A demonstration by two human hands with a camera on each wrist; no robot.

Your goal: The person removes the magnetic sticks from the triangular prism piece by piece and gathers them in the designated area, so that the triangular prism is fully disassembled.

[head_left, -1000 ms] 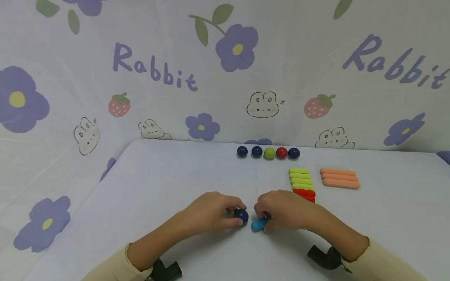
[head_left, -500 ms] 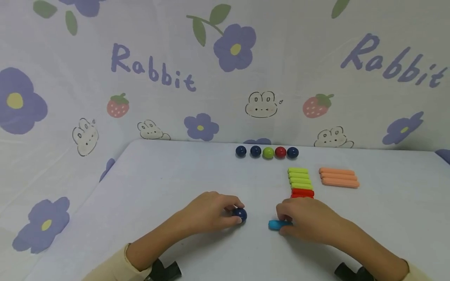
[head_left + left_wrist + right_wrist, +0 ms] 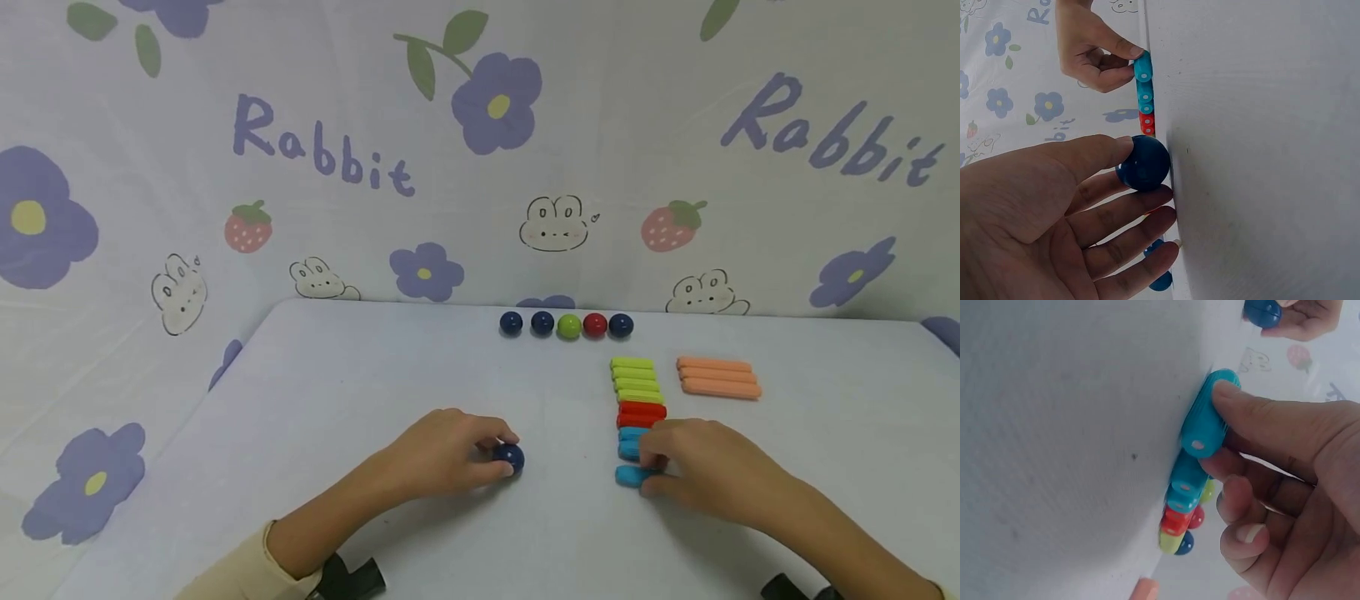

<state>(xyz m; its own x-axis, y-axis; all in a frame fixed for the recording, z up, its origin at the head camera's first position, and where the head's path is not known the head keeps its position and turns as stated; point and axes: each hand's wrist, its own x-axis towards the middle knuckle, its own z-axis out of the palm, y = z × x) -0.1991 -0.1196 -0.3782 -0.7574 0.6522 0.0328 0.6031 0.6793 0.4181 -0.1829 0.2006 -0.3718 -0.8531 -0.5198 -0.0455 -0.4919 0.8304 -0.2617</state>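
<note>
My left hand (image 3: 450, 454) pinches a glossy dark blue ball (image 3: 510, 457) between thumb and forefinger, down at the tabletop. In the left wrist view the other fingers of that hand are spread out below the ball (image 3: 1143, 164). My right hand (image 3: 705, 467) pinches a light blue ribbed stick (image 3: 628, 476), its far end hidden by the fingers. In the right wrist view this stick (image 3: 1205, 419) lies close to two more light blue sticks (image 3: 1185, 478). Those sit at the near end of a column, after red sticks (image 3: 641, 414) and yellow-green sticks (image 3: 634, 379).
To the right of the column lie three orange sticks (image 3: 718, 379) side by side. Along the back edge of the white table (image 3: 390, 367) runs a row of balls: dark blue ones, a green ball (image 3: 569, 326) and a red ball (image 3: 595, 325). A printed cloth (image 3: 330, 225) hangs behind.
My right hand has carried the light blue stick rightward, away from the ball, to the near end of the column. Two light blue sticks there have come into sight. My left hand stays put.
</note>
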